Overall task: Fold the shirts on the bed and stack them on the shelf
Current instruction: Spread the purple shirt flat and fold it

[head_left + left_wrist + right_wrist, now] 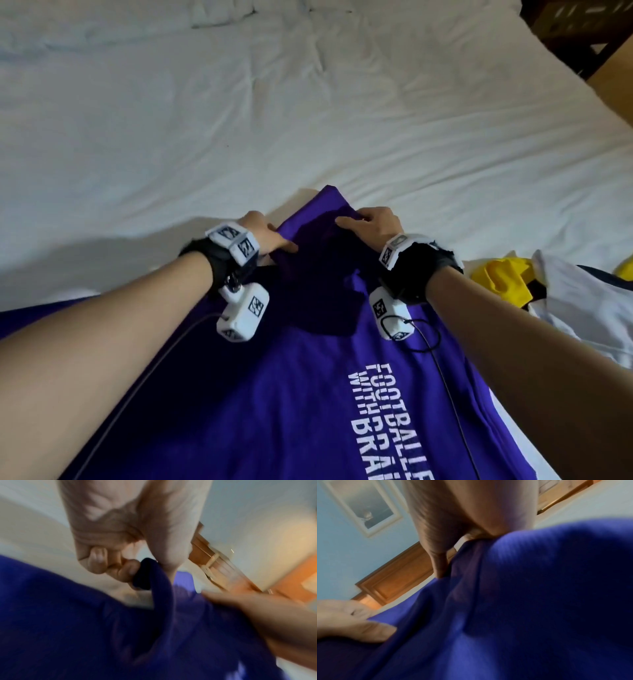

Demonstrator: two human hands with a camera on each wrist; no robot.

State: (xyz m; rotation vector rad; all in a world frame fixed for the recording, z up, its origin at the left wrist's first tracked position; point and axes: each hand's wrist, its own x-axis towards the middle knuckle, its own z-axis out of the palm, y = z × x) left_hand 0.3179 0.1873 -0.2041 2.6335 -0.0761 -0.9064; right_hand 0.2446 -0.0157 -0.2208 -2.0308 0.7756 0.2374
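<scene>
While the purple shirt (274, 394) lies spread at six o'clock on the bed (239, 120), the left hand (263, 236) and right hand (373, 224) each pinch its far edge. Folding looks barely begun; next, that edge probably needs drawing evenly toward six o'clock.

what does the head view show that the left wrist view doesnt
Only the head view shows the white print on the purple shirt, a yellow garment and a white one to the right, and the wide sheet. Only the left wrist view shows the left hand's fingers curled, pinching a shirt edge against the thumb, and wooden furniture. Both show the left hand and right hand on the shirt.
</scene>
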